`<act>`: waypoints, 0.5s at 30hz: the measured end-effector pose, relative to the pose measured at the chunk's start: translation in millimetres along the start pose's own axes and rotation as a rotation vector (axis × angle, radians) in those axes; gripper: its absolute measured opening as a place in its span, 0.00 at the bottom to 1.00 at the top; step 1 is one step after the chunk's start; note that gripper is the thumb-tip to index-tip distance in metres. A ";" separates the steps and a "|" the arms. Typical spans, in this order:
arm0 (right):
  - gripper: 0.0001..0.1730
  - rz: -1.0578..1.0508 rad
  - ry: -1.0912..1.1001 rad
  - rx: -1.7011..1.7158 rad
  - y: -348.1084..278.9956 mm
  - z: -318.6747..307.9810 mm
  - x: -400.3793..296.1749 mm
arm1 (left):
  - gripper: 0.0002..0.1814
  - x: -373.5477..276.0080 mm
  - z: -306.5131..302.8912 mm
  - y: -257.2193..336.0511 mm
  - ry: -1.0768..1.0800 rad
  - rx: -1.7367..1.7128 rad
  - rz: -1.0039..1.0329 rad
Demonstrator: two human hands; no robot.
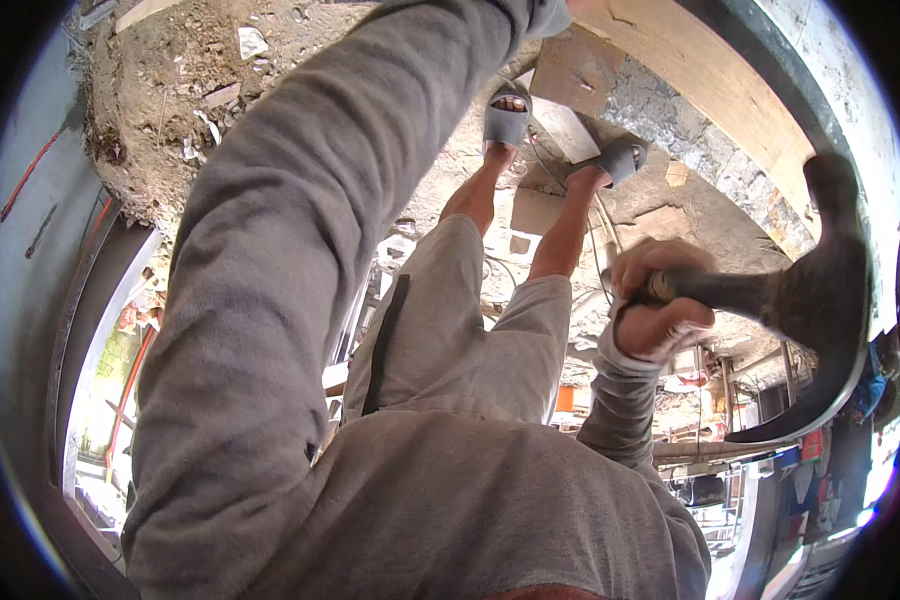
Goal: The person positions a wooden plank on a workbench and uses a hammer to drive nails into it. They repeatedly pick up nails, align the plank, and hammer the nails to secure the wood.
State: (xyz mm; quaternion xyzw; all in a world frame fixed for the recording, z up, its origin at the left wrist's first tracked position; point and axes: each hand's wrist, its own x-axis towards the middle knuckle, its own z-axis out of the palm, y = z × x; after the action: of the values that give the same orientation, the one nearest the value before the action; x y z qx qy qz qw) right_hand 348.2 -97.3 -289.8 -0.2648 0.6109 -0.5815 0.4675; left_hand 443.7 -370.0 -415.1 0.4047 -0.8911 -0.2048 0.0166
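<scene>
My right hand [664, 292] is closed around the handle of a claw hammer [810, 292], held up at the right of the view. The hammer's striking face points toward the top of the picture and its curved claw toward the bottom. My left arm in a grey sleeve [285, 217] stretches to the top edge. Only a blurred sliver of my left hand [583, 6] shows there, beside the end of a long wooden board [720, 67]. Its fingers are out of the picture, so any hold is hidden.
My sandalled feet [508, 116] stand on dirt among wood scraps [562, 127] and a thin cable [544, 161]. A rough concrete edge [690, 120] runs below the board. Loose rubble [157, 112] lies upper left, near a grey wall [30, 172] with an opening.
</scene>
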 end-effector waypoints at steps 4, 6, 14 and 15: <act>0.41 0.471 0.086 -0.041 7.5 7.6 20.4 | 0.26 -2.2 15.6 -4.2 0.108 -0.040 0.045; 0.43 0.382 0.068 -0.006 7.7 7.8 23.2 | 0.26 0.5 14.2 -1.3 0.003 -0.063 0.008; 0.32 0.043 -0.044 -0.618 47.4 3.5 45.9 | 0.26 8.7 3.2 -0.9 -0.171 -0.115 -0.077; 0.31 0.274 -0.026 -0.443 37.8 14.1 62.6 | 0.26 8.1 5.5 -1.1 -0.176 -0.117 -0.083</act>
State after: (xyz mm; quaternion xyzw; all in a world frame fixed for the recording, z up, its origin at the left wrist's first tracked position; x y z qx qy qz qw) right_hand 342.5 -151.2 -340.9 -0.2828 0.7474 -0.3615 0.4804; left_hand 438.0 -374.6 -421.6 0.4200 -0.8580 -0.2918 -0.0467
